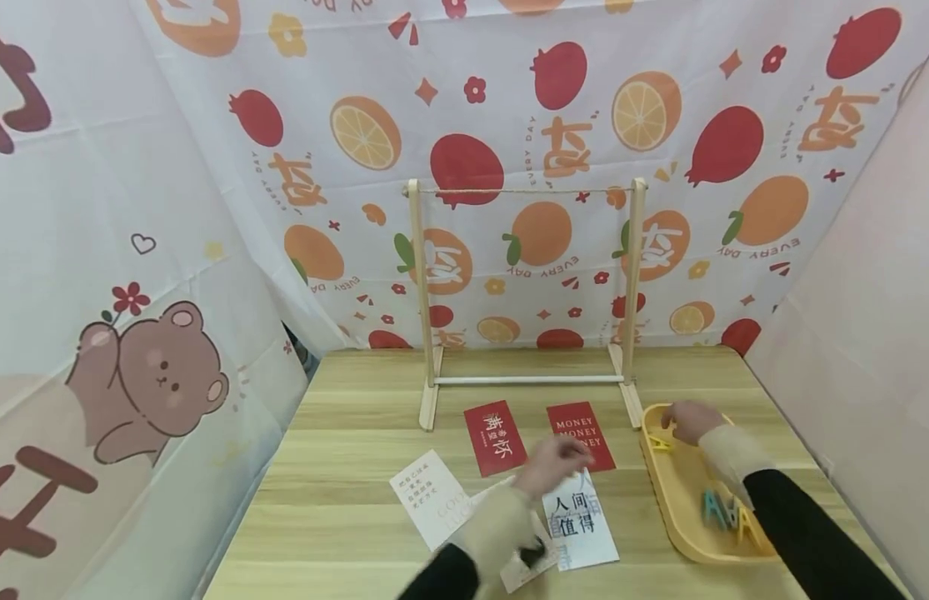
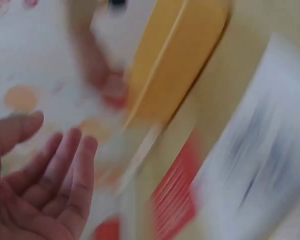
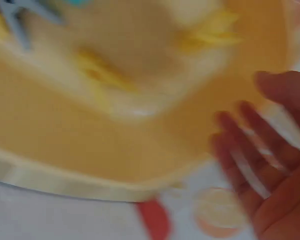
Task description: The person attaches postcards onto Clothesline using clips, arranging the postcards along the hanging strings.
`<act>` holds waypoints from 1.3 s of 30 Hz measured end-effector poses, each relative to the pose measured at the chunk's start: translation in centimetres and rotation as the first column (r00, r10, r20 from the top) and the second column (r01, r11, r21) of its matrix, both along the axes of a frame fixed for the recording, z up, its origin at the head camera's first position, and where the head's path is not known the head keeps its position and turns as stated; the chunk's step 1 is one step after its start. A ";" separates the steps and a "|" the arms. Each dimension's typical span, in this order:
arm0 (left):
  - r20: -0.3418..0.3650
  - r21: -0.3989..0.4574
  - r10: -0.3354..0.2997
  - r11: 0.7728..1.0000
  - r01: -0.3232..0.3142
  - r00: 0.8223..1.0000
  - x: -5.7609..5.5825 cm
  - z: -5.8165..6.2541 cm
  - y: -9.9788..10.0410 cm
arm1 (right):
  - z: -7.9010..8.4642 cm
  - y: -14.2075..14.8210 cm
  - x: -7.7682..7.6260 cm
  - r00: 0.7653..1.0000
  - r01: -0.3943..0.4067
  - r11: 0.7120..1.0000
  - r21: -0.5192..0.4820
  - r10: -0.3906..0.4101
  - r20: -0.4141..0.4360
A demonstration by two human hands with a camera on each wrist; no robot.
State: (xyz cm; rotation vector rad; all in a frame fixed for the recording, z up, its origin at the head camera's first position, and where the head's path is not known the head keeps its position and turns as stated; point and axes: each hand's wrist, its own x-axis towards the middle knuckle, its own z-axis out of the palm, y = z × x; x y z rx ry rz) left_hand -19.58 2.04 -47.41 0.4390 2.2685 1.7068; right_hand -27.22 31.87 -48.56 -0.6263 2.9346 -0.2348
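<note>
My right hand [image 1: 692,419] hovers over the far end of a yellow tray [image 1: 674,508], fingers loosely bent and apart, holding nothing in the right wrist view. Close to it lies a yellow clip [image 1: 661,444]. Nearer me in the tray are a teal clip [image 1: 711,507], a grey clip [image 3: 27,17] and another yellow clip [image 1: 745,527]. Over the cards, my left hand [image 1: 554,467] is relaxed and bare in the blurred left wrist view. Near it are a red "MONEY" card [image 1: 595,446] and a white card with dark characters [image 1: 580,529].
A wooden rack [image 1: 421,292] stands at the back, with a thin rope [image 1: 524,191] across its top and a white rod [image 1: 527,380] below. Another red card [image 1: 496,437] and a white card [image 1: 428,496] lie in front. My left forearm partly covers a further card [image 1: 520,575].
</note>
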 end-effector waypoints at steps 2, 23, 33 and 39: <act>0.116 0.100 0.042 0.994 -0.054 0.992 1.5 -2.2 3.7 | -1.7 0.4 0.2 1.000 -0.012 0.999 -0.042 0.012 0.001; 0.423 0.189 0.295 0.896 -0.401 0.857 6.4 -7.2 15.3 | -7.9 -0.3 0.9 0.985 0.007 0.994 -0.109 -0.026 -0.168; 0.452 0.176 0.271 0.907 -0.383 0.850 6.4 -7.1 15.2 | -6.4 1.5 0.7 0.968 0.249 0.943 -0.219 -0.251 0.017; 0.475 0.185 0.252 0.908 -0.375 0.843 6.3 -7.2 15.2 | -4.2 2.1 1.1 0.951 0.308 0.908 -0.284 -0.287 0.115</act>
